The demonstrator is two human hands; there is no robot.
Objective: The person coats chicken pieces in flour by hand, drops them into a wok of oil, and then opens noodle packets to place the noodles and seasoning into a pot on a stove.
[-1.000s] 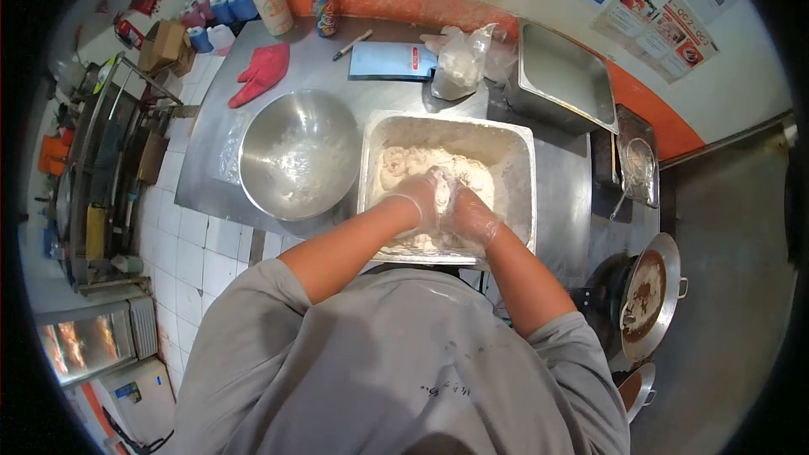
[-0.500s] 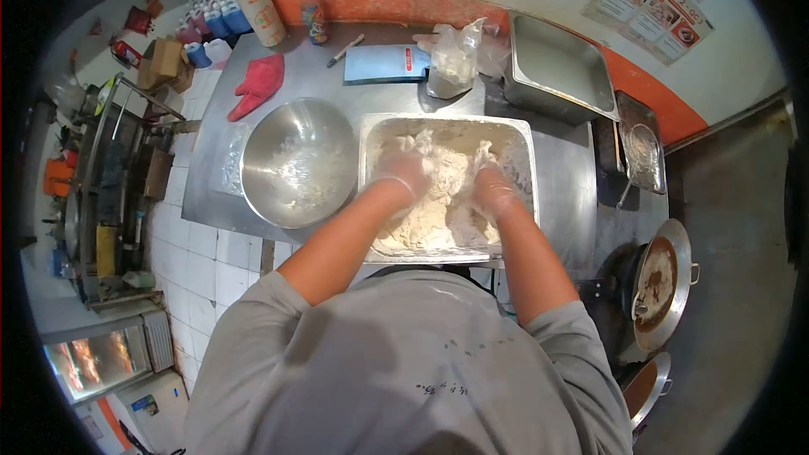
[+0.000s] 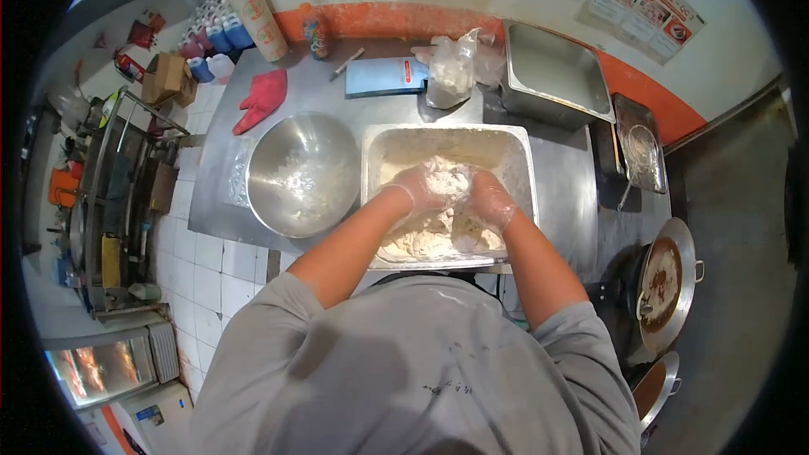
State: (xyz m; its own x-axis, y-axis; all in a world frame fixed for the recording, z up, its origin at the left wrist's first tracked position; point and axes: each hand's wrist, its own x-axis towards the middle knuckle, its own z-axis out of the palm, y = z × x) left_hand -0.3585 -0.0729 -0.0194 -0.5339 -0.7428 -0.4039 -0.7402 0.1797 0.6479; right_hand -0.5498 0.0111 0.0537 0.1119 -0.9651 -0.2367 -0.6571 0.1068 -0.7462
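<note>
My left hand [image 3: 415, 186] and my right hand [image 3: 491, 200], both in thin see-through gloves, are close together inside a deep steel pan [image 3: 366, 164]. Between them they hold up a heap of flour-coated pieces [image 3: 447, 183], fingers curled round its sides. What lies under the coating cannot be made out. Loose, lumpy flour [image 3: 419, 243] covers the pan floor below my wrists, and more flour dusts the inner walls. Left of the pan stands a round steel bowl [image 3: 303, 152] with white residue inside.
Behind the pan are a blue packet [image 3: 379, 77], a marker [image 3: 346, 64] and a plastic bag of white powder [image 3: 452, 76]. A red mitt [image 3: 263, 99] lies back left. To the right stand a deep steel container [image 3: 556, 72], a strainer [image 3: 643, 152] and a wok of brown oil [image 3: 666, 286].
My hands were apart at the two sides of the pan. They have come together near its middle, lifting a heap of floury pieces between them. The view has shifted slightly.
</note>
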